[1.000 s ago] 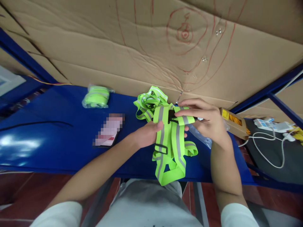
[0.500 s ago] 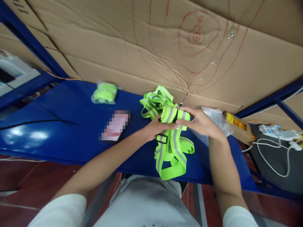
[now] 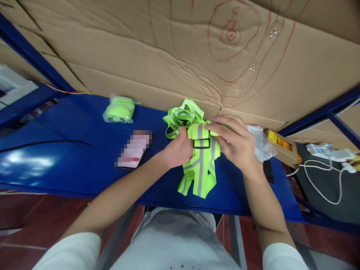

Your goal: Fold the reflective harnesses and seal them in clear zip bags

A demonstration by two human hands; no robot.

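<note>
Lime-yellow reflective straps (image 3: 201, 168) with a grey stripe hang in folds between my hands over the blue table. My left hand (image 3: 180, 149) is closed on the folded strap from the left, thumb pointing up. On the right, my right hand (image 3: 236, 140) pinches the strap's upper edge with thumb and fingers, the other fingers bent above. A black slide buckle (image 3: 201, 143) faces me between the two hands. Just behind lies a loose heap of the same strap (image 3: 184, 114), against the cardboard.
A bagged lime-yellow bundle (image 3: 120, 108) sits at the table's back left. A phone (image 3: 134, 150) lies left of my hands. To the right are clear plastic bags (image 3: 260, 142) and an open cardboard box (image 3: 282, 148). A cardboard wall (image 3: 118, 48) rises behind the blue table (image 3: 75, 161).
The strap's hanging loops have been drawn up and gathered shorter. The buckle has moved up and turned to face me. My right hand has rolled over the top of the strap.
</note>
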